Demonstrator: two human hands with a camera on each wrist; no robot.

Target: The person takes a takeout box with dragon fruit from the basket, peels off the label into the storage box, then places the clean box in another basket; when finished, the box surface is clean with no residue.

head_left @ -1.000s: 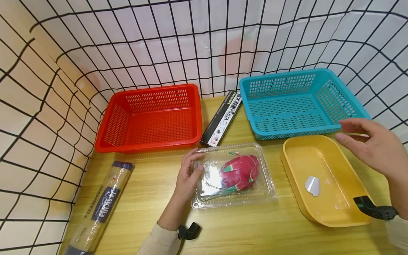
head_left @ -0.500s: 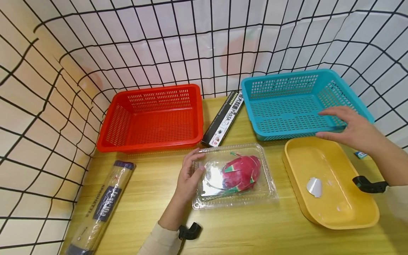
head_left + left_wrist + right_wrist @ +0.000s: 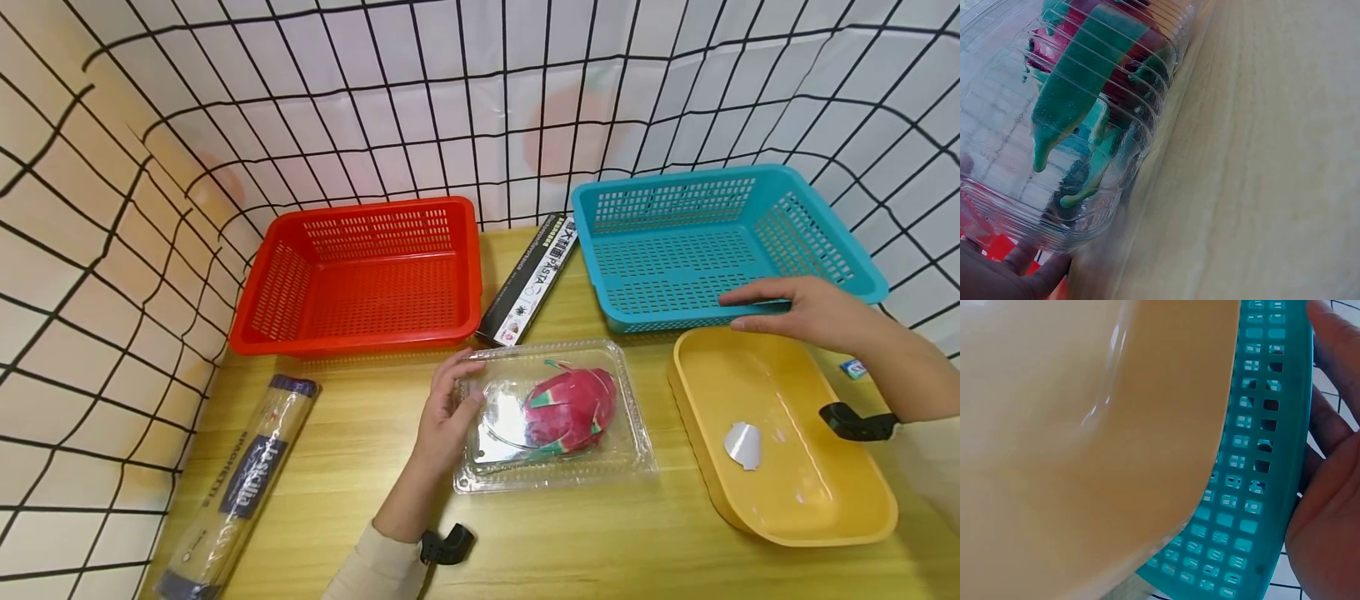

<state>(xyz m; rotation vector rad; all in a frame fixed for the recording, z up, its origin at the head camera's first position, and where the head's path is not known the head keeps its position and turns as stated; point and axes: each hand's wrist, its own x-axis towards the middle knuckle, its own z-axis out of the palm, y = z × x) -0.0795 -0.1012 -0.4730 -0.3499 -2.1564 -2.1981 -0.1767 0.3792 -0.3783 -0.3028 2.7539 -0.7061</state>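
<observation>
My left hand [image 3: 448,417] grips the left end of a clear plastic clamshell container [image 3: 636,417], thumb on top. A pink dragon fruit [image 3: 572,408] with green scales lies inside it; the left wrist view shows a long green scale [image 3: 1085,81] through the ribbed wall. My right hand [image 3: 817,312] is at the front rim of the teal basket [image 3: 675,275], its fingers extended over the rim and the thumb lower, in front. In the right wrist view, some of those fingers show dark through the basket's holes. Below it stands a yellow tub [image 3: 787,467] holding a white piece [image 3: 742,445].
A red basket [image 3: 360,342] stands at the back left. Between the baskets leans a black-and-white pasta box [image 3: 528,279]. A spaghetti pack [image 3: 240,483] lies at the left, and a small blue packet [image 3: 853,368] at the right. Black wire mesh [image 3: 502,133] encloses the table.
My right hand has moved left from beside the teal basket's right front corner, rising over the basket and then lowering to its front rim. The left hand has stayed on the container.
</observation>
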